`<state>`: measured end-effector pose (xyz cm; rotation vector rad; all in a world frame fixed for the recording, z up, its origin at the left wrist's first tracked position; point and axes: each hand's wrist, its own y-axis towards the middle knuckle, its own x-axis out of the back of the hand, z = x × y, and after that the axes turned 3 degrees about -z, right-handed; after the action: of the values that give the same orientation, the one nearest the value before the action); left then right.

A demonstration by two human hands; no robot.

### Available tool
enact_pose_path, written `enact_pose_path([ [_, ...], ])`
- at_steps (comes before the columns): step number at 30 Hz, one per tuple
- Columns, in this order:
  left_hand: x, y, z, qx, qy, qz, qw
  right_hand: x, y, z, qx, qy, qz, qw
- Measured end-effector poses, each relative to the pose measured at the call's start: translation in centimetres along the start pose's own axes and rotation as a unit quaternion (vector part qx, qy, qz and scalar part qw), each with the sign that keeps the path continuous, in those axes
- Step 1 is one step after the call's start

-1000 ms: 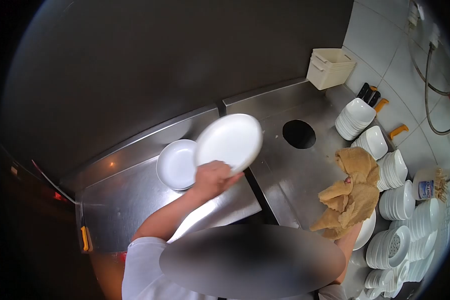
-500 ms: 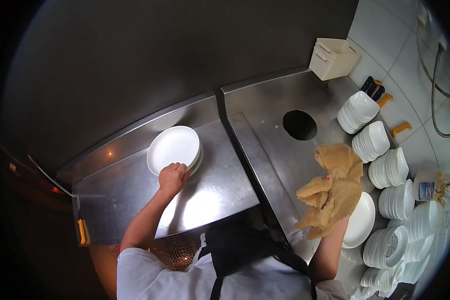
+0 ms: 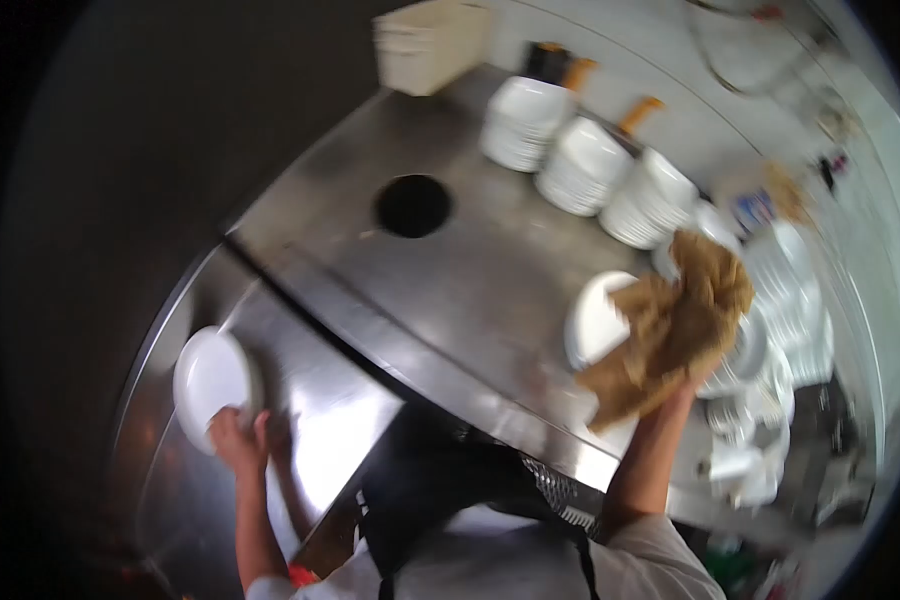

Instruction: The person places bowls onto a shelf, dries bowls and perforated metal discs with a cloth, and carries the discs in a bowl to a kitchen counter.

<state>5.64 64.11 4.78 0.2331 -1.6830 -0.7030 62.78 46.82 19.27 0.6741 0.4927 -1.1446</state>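
A white plate (image 3: 212, 382) lies on the metal counter at the left, with at least one more plate beneath it. At its near rim is my left hand (image 3: 238, 440), fingertips at the rim and thumb spread apart from them. The view is blurred here. My right hand (image 3: 684, 388) holds a brown cloth (image 3: 685, 315), which drapes over it and hides most of the fingers. Partly behind the cloth, another white plate (image 3: 600, 318) lies on the right-hand counter.
Stacks of white bowls (image 3: 582, 165) line the tiled wall, with more white dishes (image 3: 785, 285) at the right. A round hole (image 3: 413, 206) opens in the metal counter (image 3: 470, 290). A cream container (image 3: 430, 45) and orange-handled tools (image 3: 640, 115) are at the back.
The view has swung right, so the plates and left hand appear farther left. My left thumb now stands apart from the fingers at the plate's rim. The cloth stays in my right hand.
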Motion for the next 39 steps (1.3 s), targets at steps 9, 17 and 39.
enact_pose_path([
  [9,-2.9,4.5,-25.7,-0.285,-0.439,0.128,0.842,-2.7,5.1,6.4,0.182,-0.068,-0.036,0.980],
  [17,-7.4,8.2,-45.8,-0.595,-0.379,0.067,0.705,6.2,-0.8,11.5,0.174,-0.145,-0.089,0.970],
  [39,-7.9,9.0,-46.7,-0.675,-0.448,0.043,0.584,15.8,-9.8,13.3,0.120,-0.151,-0.289,0.938],
])
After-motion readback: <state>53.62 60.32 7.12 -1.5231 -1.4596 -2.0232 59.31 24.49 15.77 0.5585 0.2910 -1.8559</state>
